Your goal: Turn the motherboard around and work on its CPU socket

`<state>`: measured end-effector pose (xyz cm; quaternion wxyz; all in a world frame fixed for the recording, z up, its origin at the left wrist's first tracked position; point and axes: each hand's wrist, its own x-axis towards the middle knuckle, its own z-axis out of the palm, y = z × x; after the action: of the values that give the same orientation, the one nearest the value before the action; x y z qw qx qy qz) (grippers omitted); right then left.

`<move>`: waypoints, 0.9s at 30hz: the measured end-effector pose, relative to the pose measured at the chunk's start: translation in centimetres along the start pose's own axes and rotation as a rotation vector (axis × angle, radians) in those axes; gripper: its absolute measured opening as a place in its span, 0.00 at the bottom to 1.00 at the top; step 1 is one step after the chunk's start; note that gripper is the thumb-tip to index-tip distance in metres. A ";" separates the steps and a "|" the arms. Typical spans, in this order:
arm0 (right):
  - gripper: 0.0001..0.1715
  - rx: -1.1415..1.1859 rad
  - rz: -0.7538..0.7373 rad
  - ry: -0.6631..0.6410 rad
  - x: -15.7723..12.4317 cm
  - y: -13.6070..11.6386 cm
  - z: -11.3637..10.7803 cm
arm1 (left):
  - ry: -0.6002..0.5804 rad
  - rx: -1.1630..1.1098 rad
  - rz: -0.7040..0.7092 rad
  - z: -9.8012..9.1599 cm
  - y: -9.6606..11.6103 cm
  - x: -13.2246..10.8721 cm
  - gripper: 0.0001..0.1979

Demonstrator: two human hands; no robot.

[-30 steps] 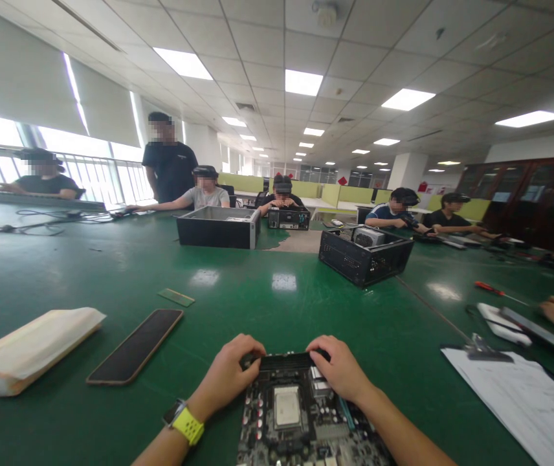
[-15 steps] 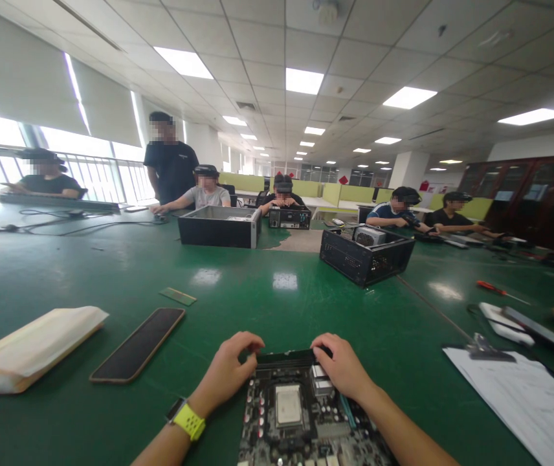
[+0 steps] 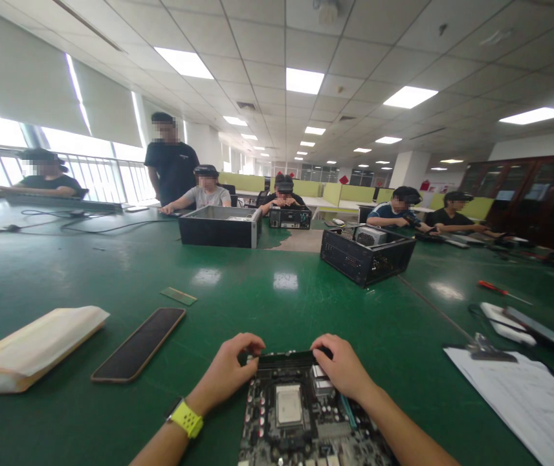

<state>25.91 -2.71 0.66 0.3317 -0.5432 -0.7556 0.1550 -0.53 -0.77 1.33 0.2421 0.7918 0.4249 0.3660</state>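
Observation:
A motherboard [image 3: 301, 427] lies on the table right in front of me, with a silver processor [image 3: 288, 404] in its socket. Along its far edge runs a thin dark memory stick [image 3: 287, 355], upright at the slots. My left hand [image 3: 233, 362] is closed with thumb and fingers at the stick's left end. At the right end, my right hand [image 3: 342, 364] pinches it, beside the metal port blocks [image 3: 321, 380]. How deep the stick sits in the slot is hidden.
On the left lie a phone [image 3: 138, 345], a paper-topped package [image 3: 39, 349] and a green memory stick [image 3: 178, 296]. A clipboard [image 3: 520, 395] and a red screwdriver [image 3: 504, 292] are at the right. Two open computer cases [image 3: 219, 230] stand farther back; several people sit around the table.
My hands and the motherboard hold almost the same place. A hand at the right edge has left the view. The person at the far left has shifted their arms.

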 end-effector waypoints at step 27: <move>0.10 0.002 0.001 0.022 0.2 -0.2 -0.4 | 0.104 0.044 -0.047 -0.1 -1.0 0.3 0.09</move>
<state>26.01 -2.63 1.08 0.3403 -0.5448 -0.7517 0.1497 -0.94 0.00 0.82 0.2108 0.7666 0.4634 0.3914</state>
